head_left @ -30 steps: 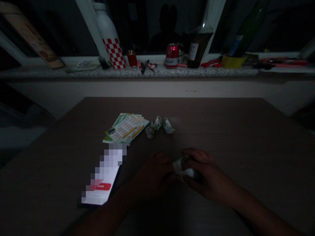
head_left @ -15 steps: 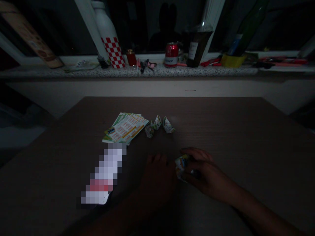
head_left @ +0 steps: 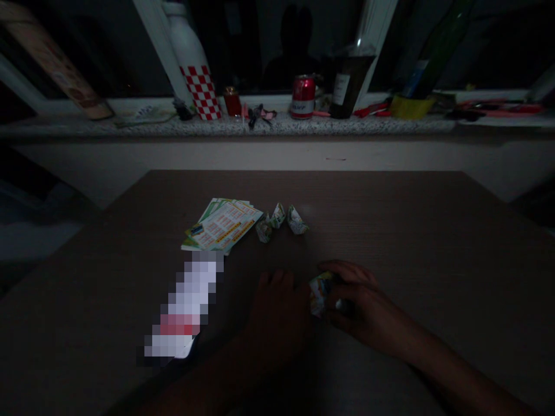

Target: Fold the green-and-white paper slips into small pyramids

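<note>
A small folded paper piece (head_left: 318, 294), printed in white, green and yellow, is between my two hands just above or on the table. My right hand (head_left: 362, 303) pinches it from the right, thumb and fingers bent around its edge. Against its left side is my left hand (head_left: 280, 312), very dark, with its fingers curled; its grip at the paper is partly hidden in shadow. Beyond them lie three folded paper pieces (head_left: 297, 221) of similar print. To their left is a loose stack of printed leaflets (head_left: 225, 222).
A lit phone (head_left: 184, 306), its screen blurred out, lies left of my left hand on the wooden table (head_left: 411, 219). Along the granite sill (head_left: 260, 126) stand a checkered bottle (head_left: 199, 86), a red can (head_left: 302, 97), a dark cup (head_left: 344, 86) and a green bottle (head_left: 437, 52).
The folded paper piece has tilted slightly between my hands, showing a bit more of its printed face. My right fingers have shifted a little; the other things stay put.
</note>
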`<control>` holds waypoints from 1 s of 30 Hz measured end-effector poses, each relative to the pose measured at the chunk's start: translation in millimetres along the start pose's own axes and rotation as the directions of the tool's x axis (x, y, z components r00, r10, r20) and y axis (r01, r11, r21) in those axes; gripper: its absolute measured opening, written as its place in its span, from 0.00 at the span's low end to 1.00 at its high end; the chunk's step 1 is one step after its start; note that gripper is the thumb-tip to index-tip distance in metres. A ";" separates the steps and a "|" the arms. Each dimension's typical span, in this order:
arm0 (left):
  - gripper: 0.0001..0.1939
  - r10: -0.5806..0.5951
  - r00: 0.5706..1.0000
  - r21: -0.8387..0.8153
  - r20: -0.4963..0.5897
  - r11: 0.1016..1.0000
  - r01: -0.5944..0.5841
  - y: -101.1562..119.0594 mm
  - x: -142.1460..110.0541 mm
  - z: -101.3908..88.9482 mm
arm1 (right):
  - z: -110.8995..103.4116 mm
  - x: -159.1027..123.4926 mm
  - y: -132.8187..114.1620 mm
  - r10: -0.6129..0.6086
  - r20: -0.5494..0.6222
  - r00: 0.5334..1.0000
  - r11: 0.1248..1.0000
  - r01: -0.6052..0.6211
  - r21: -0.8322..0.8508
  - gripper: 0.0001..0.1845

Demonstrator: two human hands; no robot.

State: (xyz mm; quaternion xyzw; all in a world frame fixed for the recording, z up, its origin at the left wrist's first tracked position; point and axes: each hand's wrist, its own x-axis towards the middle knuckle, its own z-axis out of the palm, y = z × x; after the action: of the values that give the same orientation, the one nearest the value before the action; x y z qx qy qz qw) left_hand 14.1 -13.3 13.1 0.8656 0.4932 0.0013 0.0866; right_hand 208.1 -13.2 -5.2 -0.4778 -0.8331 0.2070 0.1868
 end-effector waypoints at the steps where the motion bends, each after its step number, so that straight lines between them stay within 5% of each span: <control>1: 0.11 -0.004 1.000 -0.001 -0.001 1.000 0.004 0.1 -0.4 -0.2 | -0.1 0.1 -0.4 -0.002 -0.001 1.000 1.000 0.002 -0.001 0.03; 7: 0.12 -0.014 1.000 -0.008 -0.017 1.000 0.014 0.7 -0.6 -1.0 | -0.2 0.2 -2.3 -0.054 -0.008 0.998 0.999 0.054 -0.005 0.17; 19: 0.19 -0.011 0.999 -0.079 -0.048 0.997 0.007 -4.1 -1.6 0.8 | 2.6 1.3 -1.0 -0.058 -0.032 0.998 0.998 0.058 0.001 0.25; 30: 0.04 -0.095 0.995 -0.154 0.038 0.983 0.099 -34.1 -2.2 -11.2 | -1.3 0.9 -3.2 -0.026 0.021 0.999 0.999 0.027 -0.030 0.22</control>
State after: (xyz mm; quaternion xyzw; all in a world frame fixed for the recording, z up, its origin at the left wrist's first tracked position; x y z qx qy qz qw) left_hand -17.1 3.4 19.2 0.8311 0.5318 0.0226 0.1613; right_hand 206.1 -13.7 -2.3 -0.4672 -0.8443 0.1966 0.1739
